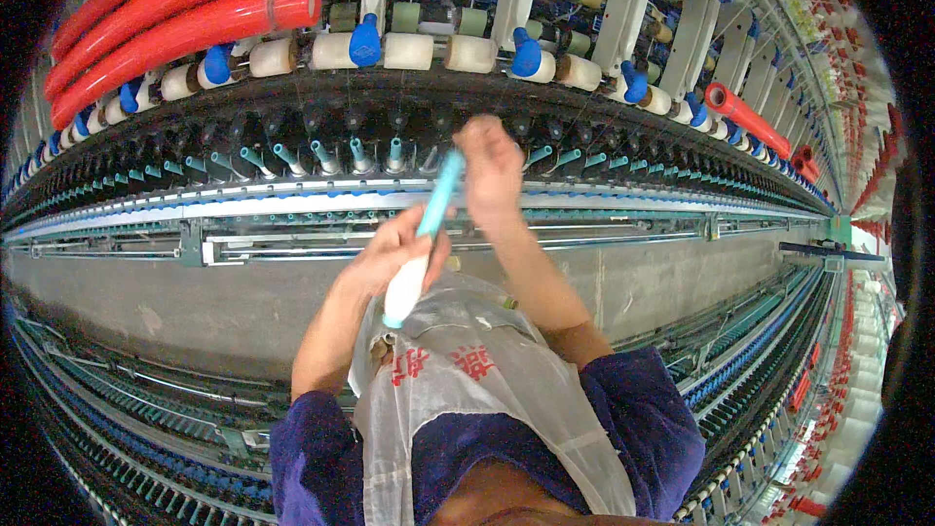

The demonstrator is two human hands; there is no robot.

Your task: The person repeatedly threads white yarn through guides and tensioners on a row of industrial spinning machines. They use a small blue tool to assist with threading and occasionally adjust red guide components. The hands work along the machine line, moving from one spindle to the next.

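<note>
A light blue bobbin [444,191] with white yarn [407,284] wound on its lower part slants across my left hand [388,245]. The fingers of that hand are wrapped round its middle. My right hand [490,170] is raised beside the bobbin's upper tip, its fingers curled together. Motion blurs it, and whatever it pinches is too small to make out. Behind both hands runs a long row of upright spindles with light blue tubes [357,154] on a spinning machine. My right hand covers part of that row.
White rollers [407,51] and blue knobs [365,42] line the machine above the spindles. Thick red tubes [185,29] lie across the upper left, and another red tube [750,120] rests at right. A metal rail [321,197] fronts the spindles. Another machine [146,429] stands across the grey floor [282,302].
</note>
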